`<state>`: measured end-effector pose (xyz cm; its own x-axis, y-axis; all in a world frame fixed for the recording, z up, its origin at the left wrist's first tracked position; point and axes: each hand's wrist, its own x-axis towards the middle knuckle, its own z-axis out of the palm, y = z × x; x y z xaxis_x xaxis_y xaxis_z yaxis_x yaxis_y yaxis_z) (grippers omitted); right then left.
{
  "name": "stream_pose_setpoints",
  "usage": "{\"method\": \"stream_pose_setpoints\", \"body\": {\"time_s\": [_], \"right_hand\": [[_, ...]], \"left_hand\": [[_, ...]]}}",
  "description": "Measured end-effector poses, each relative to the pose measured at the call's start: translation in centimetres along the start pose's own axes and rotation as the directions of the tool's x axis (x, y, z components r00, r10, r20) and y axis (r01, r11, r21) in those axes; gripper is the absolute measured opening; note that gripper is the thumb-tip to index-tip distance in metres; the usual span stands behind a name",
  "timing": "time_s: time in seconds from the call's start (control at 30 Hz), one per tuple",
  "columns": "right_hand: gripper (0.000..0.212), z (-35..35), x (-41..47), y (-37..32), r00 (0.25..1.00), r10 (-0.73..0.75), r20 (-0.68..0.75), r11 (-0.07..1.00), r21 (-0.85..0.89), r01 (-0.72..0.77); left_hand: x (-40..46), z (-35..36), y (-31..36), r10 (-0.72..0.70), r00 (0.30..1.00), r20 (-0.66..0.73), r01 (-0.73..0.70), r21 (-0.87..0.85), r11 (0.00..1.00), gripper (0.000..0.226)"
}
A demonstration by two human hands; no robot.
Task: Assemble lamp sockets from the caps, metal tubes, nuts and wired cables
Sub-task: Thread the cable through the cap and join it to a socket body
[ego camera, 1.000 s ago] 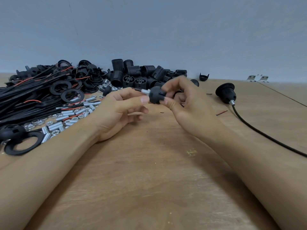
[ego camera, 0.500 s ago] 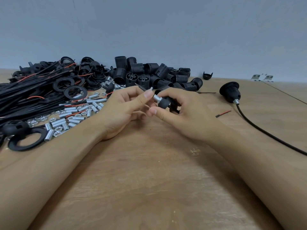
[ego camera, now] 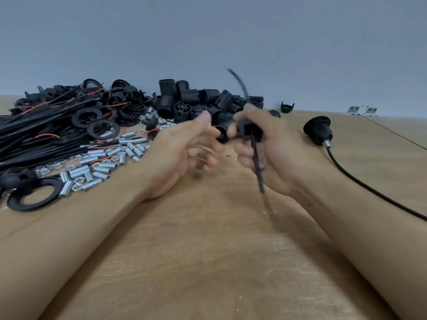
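My right hand (ego camera: 265, 155) grips a black socket cap (ego camera: 248, 129) just above the table's middle. A black cable (ego camera: 256, 162) passes through the cap: one end sticks up behind my fingers, the other hangs down with a red wire tip near the wood. Motion blur smears both. My left hand (ego camera: 182, 153) hovers just left of the cap with fingers loosely spread and holds nothing. Metal tubes and nuts (ego camera: 104, 158) lie scattered at the left. Beside them lies a heap of black wired cables (ego camera: 41, 135). Black threaded socket bodies (ego camera: 189, 100) are piled at the back.
One assembled socket (ego camera: 320, 130) lies at the right with its cable (ego camera: 369, 190) trailing to the frame edge. Black rings (ego camera: 101, 128) lie among the parts, another ring and cap (ego camera: 23, 188) at the far left. A lone cap (ego camera: 287, 107) sits by the wall.
My left hand has let go of the cap's metal tube end and opened. A cable now runs through the cap in my right hand, which has turned and lifted slightly.
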<state>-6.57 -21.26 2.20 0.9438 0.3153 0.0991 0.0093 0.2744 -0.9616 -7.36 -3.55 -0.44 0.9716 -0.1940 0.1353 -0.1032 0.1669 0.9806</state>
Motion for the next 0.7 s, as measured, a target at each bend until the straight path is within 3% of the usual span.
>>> {"method": "stream_pose_setpoints", "body": {"time_s": [0.07,0.17,0.23,0.3,0.37,0.43,0.5,0.53,0.57,0.63,0.7], "right_hand": [[0.02,-0.6,0.4,-0.3,0.998,-0.018,-0.059,0.96,0.278,0.034],[0.016,-1.3,1.0,0.1,0.979,-0.053,-0.197,0.935,0.334,0.118],[0.017,-1.6,1.3,0.5,0.941,-0.041,-0.335,0.968,0.219,0.12],[0.023,-1.9,1.2,0.7,0.874,-0.096,-0.475,0.995,-0.067,0.073],[0.033,-2.3,0.7,0.4,0.835,-0.179,-0.521,0.923,-0.383,-0.041],[0.051,-2.7,0.1,-0.1,0.869,-0.144,-0.473,0.769,-0.607,-0.202],[0.061,-3.1,-0.3,-0.3,0.896,-0.122,-0.427,0.438,-0.833,-0.337],[0.061,-3.2,-0.3,-0.2,0.895,-0.207,-0.396,0.291,-0.898,-0.33],[0.059,-3.2,-0.2,-0.1,0.885,-0.327,-0.331,0.224,-0.937,-0.268],[0.047,-2.7,-0.3,0.3,0.847,-0.52,-0.114,0.224,-0.974,0.007],[0.025,-1.7,-0.4,0.7,0.873,-0.478,0.1,0.284,-0.923,0.261]], "left_hand": [[-0.3,0.5,-0.2,-0.015,0.993,0.121,0.004,0.088,0.996,0.049],[-0.6,0.6,-0.3,0.002,0.983,0.185,-0.038,0.19,0.981,0.04],[-0.5,0.3,-0.5,0.024,0.992,0.125,-0.049,0.195,0.98,0.021],[-0.2,0.1,-0.8,0.015,1.0,0.017,-0.018,0.172,0.985,0.011],[0.1,-0.3,-1.1,0.054,0.993,-0.102,-0.026,0.261,0.965,0.014],[0.3,-0.7,-1.3,0.134,0.976,-0.173,-0.052,0.411,0.91,0.015],[0.3,-1.0,-1.3,0.195,0.963,-0.187,-0.075,0.509,0.857,0.015],[0.3,-1.1,-1.2,0.221,0.961,-0.167,-0.094,0.552,0.828,0.015],[0.2,-1.1,-1.2,0.24,0.962,-0.132,-0.117,0.595,0.795,0.016],[0.0,-1.0,-1.2,0.25,0.967,-0.056,-0.157,0.643,0.75,0.014],[-0.2,-0.8,-1.1,0.241,0.97,-0.005,-0.191,0.592,0.783,0.011]]}}
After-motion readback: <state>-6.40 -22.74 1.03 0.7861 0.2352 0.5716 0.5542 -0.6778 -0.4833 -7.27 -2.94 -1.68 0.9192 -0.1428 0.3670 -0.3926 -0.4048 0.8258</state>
